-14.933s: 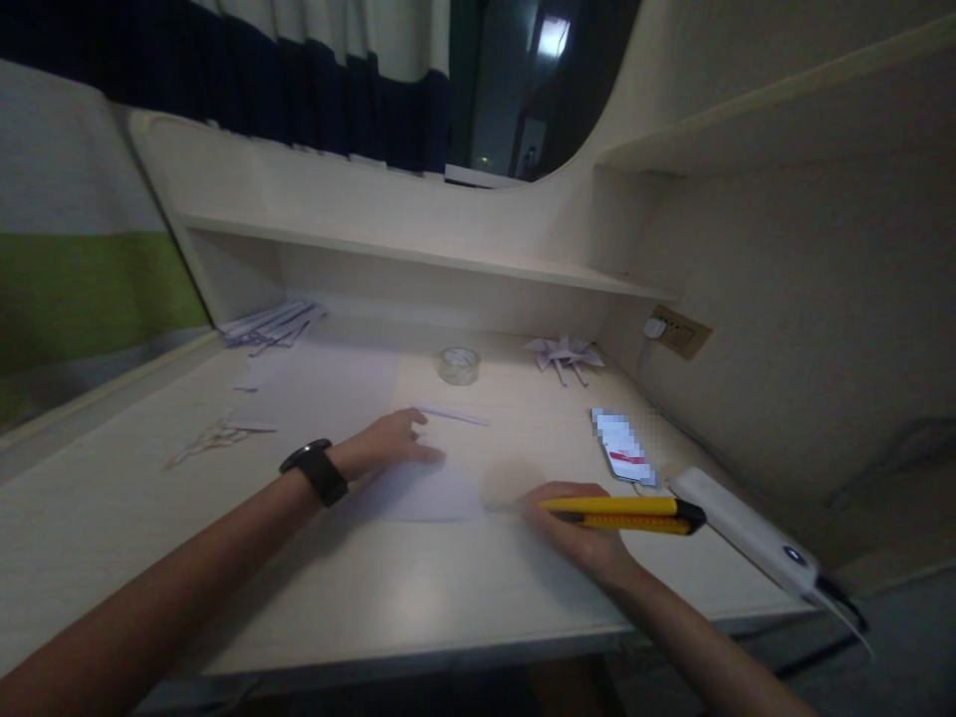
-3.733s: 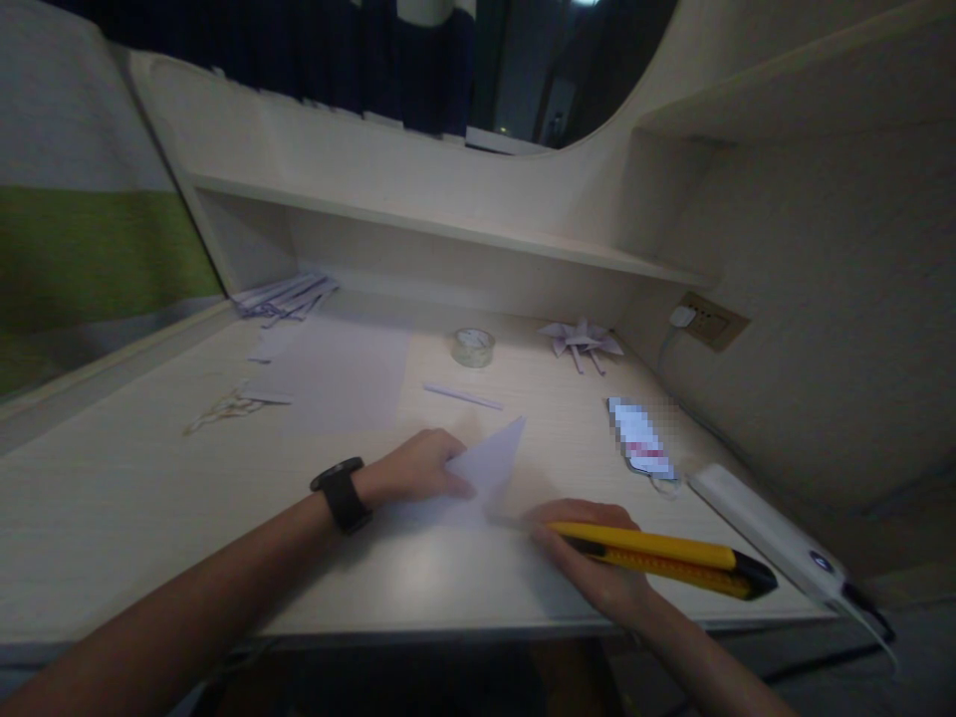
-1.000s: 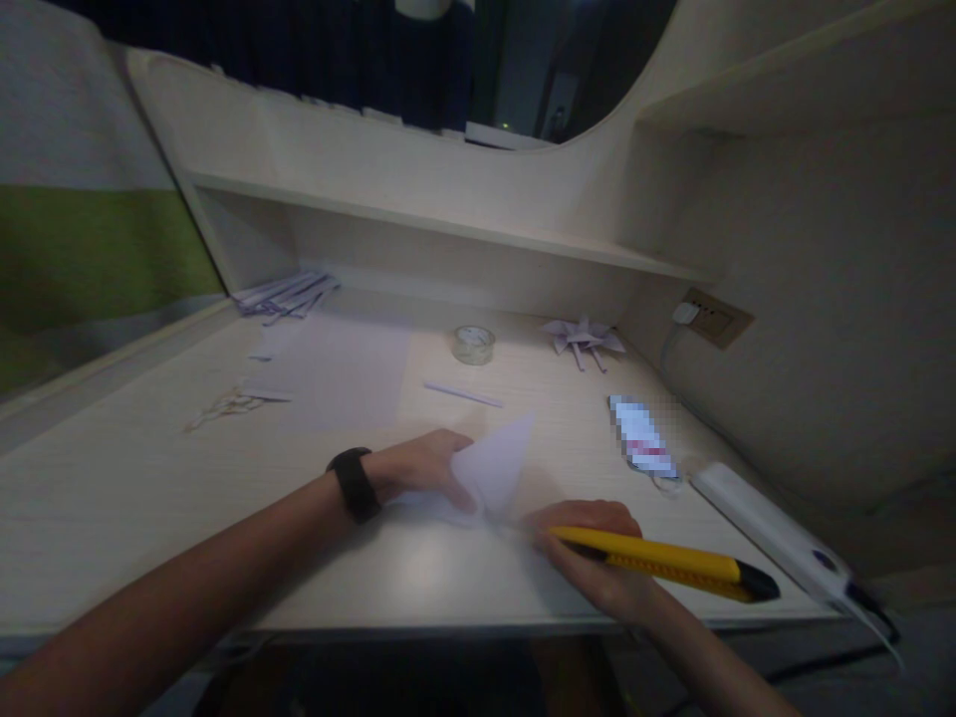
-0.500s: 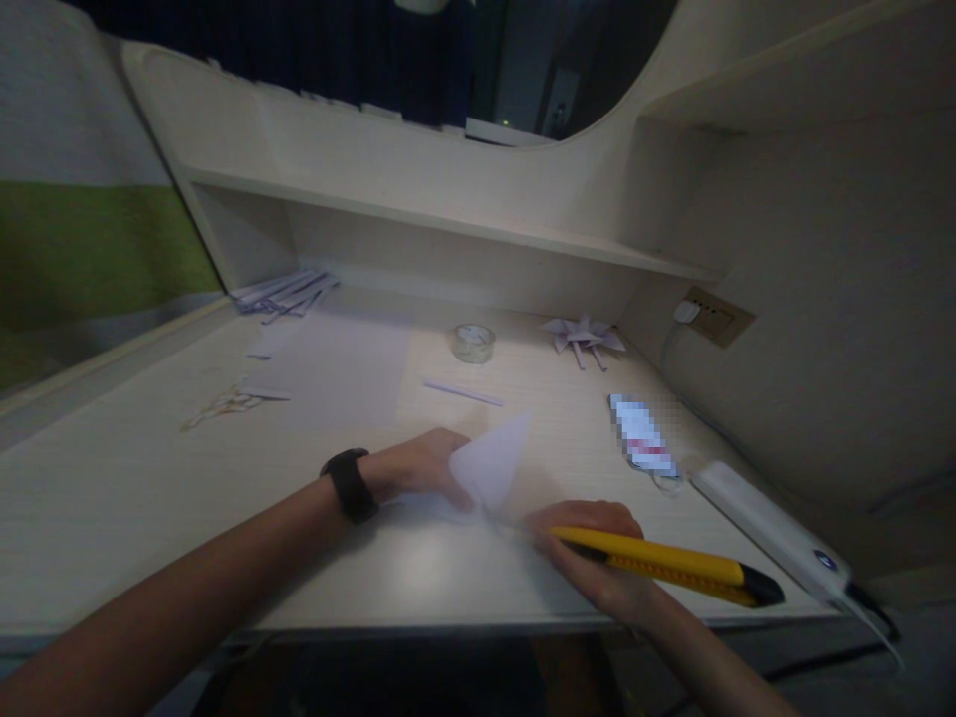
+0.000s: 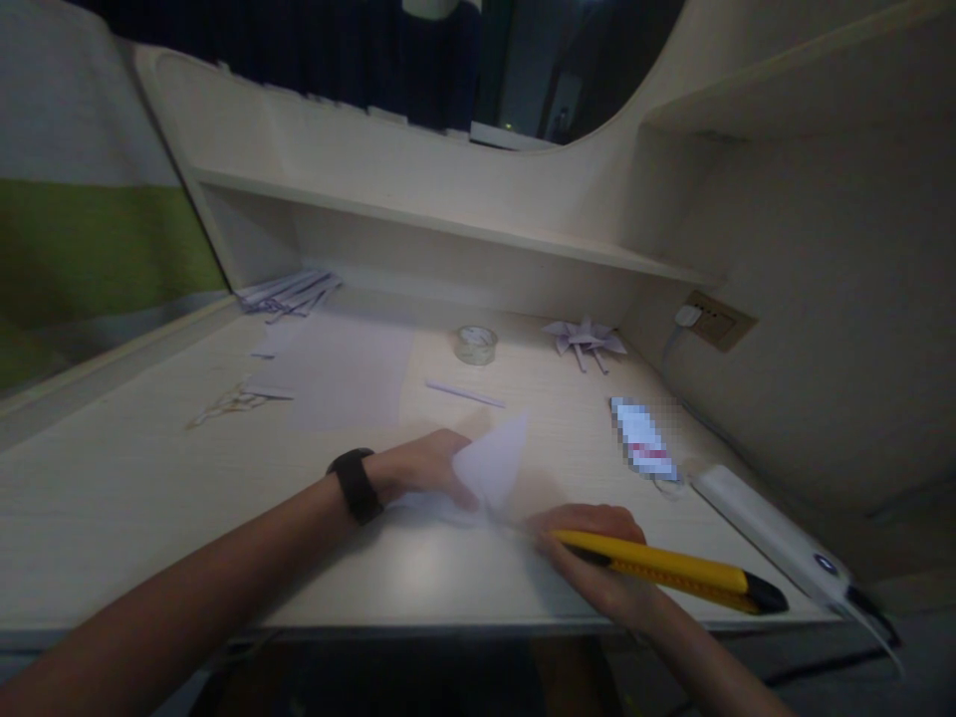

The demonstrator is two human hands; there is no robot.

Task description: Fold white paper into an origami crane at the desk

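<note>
Low over the desk's front part, my left hand [image 5: 429, 468], with a black band on its wrist, grips a white sheet of paper [image 5: 494, 460]. One corner of the paper stands up as a pointed flap. My right hand [image 5: 594, 548] is closed around a yellow utility knife [image 5: 664, 568] with black ends. Its blade points left and meets the lower edge of the paper; the tip is blurred. Just beyond the paper lies a thin rolled paper stick [image 5: 464, 394].
Farther back are a roll of clear tape [image 5: 476, 345] and paper pinwheels [image 5: 585, 339]. At left lie paper sheets [image 5: 344, 368], a bundle of paper sticks [image 5: 291, 294] and rubber bands [image 5: 224, 403]. A phone [image 5: 643, 438] and a white power bank [image 5: 769, 528] with a cable line the right side.
Both hands stay nearly in place, with the paper and knife still held. The whole view has shifted very slightly.
</note>
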